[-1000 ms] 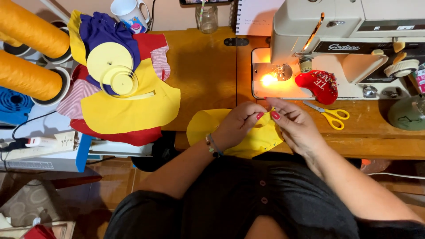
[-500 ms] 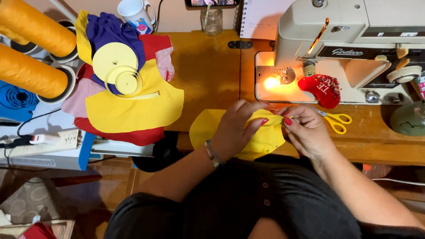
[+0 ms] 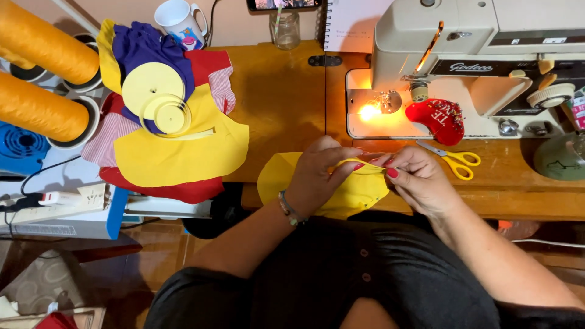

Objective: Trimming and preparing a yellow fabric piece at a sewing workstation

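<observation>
The left hand (image 3: 317, 176) and the right hand (image 3: 414, 180) both pinch a yellow cloth (image 3: 353, 192). The fingers press tight on its top edge, close together. The cloth lies at the front edge of the wooden table (image 3: 280, 97), right in front of the person. Yellow scissors (image 3: 456, 159) lie just beside the right hand. A red pin cushion (image 3: 440, 120) sits by the sewing machine (image 3: 463, 55). A pile of cloth pieces (image 3: 177, 146) rests to the left.

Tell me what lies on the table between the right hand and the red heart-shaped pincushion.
In the head view, only the blades of the yellow-handled scissors lie between the right hand and the red pincushion; the rest is bare wooden table.
</observation>
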